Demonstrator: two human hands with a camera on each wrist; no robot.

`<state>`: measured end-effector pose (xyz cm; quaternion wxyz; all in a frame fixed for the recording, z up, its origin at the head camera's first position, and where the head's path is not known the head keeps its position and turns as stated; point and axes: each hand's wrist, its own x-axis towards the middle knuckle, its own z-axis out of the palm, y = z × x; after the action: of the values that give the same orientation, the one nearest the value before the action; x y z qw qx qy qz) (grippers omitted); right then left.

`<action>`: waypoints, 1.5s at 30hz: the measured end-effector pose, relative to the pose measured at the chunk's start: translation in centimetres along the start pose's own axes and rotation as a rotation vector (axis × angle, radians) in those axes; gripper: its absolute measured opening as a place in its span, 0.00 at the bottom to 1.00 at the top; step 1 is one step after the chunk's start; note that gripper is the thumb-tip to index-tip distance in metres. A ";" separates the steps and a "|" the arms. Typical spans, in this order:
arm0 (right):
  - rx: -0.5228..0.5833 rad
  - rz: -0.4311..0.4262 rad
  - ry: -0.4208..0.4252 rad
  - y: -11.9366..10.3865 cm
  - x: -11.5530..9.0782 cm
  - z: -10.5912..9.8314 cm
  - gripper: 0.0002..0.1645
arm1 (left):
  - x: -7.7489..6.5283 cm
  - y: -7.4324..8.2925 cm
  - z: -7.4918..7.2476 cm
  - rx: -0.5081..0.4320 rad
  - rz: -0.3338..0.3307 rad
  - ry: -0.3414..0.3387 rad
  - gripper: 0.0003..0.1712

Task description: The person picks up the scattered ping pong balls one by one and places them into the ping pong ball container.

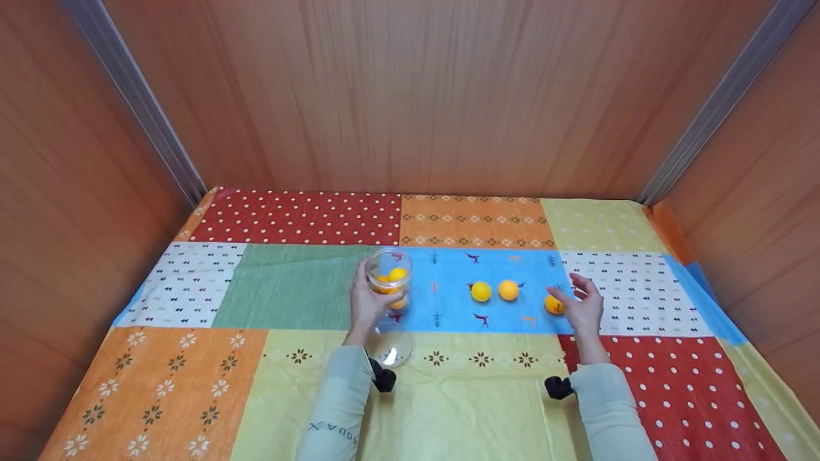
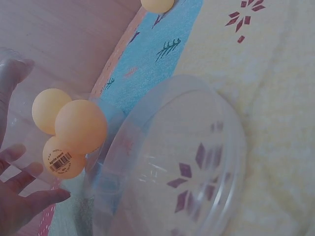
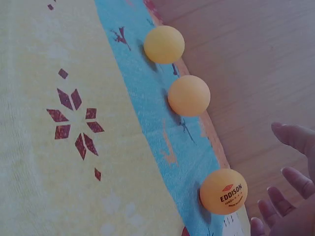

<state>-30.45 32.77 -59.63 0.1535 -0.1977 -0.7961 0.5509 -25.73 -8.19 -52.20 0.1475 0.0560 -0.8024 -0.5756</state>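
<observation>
My left hand (image 1: 366, 306) grips a clear plastic jar (image 1: 390, 257) by its side, fingers and thumb spread around the wall. Inside it lie several orange-yellow table tennis balls (image 2: 81, 127), one showing a barcode in the left wrist view. Just in front of the jar, a clear round lid (image 1: 392, 349) lies on the cloth. My right hand (image 1: 585, 307), fingers loosely bent and apart, is beside an orange ball (image 1: 553, 305) printed EDDISON and holds nothing. Between the hands, a yellow ball (image 1: 480, 292) and an orange ball (image 1: 508, 290) sit side by side on the blue patch.
A patchwork tablecloth (image 1: 295, 282) in coloured squares covers the table. Wood-grain panels (image 1: 448, 96) wall it in at the back and both sides, with metal posts (image 1: 717, 102) at the corners.
</observation>
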 end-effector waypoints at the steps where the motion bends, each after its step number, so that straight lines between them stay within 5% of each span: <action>1: 0.016 0.012 0.004 0.2 0.1 -0.1 0.44 | 0.0 0.0 0.0 -0.002 0.008 0.002 0.45; 14: -0.075 0.134 -0.051 0.2 -1.3 -0.6 0.52 | 0.0 0.1 0.0 0.003 -0.016 -0.001 0.46; 25: -0.038 0.192 -0.126 -5.3 -5.5 -1.6 0.44 | 0.1 0.0 0.0 -0.011 -0.017 -0.004 0.45; 45: -0.099 0.148 -0.195 -5.6 -5.9 -1.5 0.36 | 0.0 0.1 0.0 -0.008 -0.009 -0.003 0.46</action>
<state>-25.38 29.35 -54.07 0.0245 -0.2088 -0.8168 0.5372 -25.72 -8.17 -52.08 0.1438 0.0580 -0.8000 -0.5797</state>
